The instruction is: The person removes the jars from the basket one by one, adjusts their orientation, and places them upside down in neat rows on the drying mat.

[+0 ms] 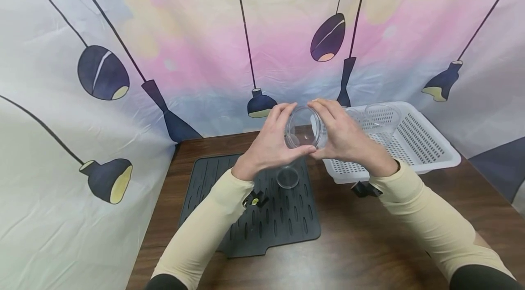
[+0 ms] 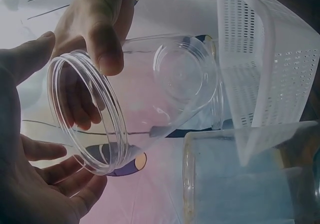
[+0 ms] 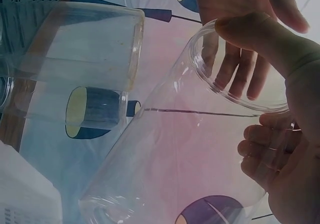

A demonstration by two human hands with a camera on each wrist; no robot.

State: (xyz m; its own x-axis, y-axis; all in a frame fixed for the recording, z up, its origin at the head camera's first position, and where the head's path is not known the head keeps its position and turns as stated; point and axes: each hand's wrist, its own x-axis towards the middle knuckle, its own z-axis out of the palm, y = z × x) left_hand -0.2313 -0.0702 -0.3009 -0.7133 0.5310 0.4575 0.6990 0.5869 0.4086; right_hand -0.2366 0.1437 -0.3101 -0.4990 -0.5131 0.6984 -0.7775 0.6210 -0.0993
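Note:
In the head view, a clear jar (image 1: pixel 302 147) is held up between both hands, its ringed round mouth toward me. My right hand (image 3: pixel 295 149) grips it, thumb over the rim and fingers curled round the side in the right wrist view. On the other side of the mouth is my left hand (image 2: pixel 35 179), thumb apart and fingers extended along the rim; whether they touch it is hard to tell. A second clear container (image 2: pixel 240 179) stands lower, its round base (image 1: pixel 288 177) on the dark grey ridged mat (image 1: pixel 250 230). Its upper part is hidden behind the hands in the head view.
A white perforated basket (image 1: pixel 449 161) stands on the brown wooden table (image 1: pixel 348 253) to the right, with clear round-mouthed containers (image 1: pixel 383 116) inside. Behind the table hangs a patterned cloth (image 1: pixel 197 44) with printed lamps.

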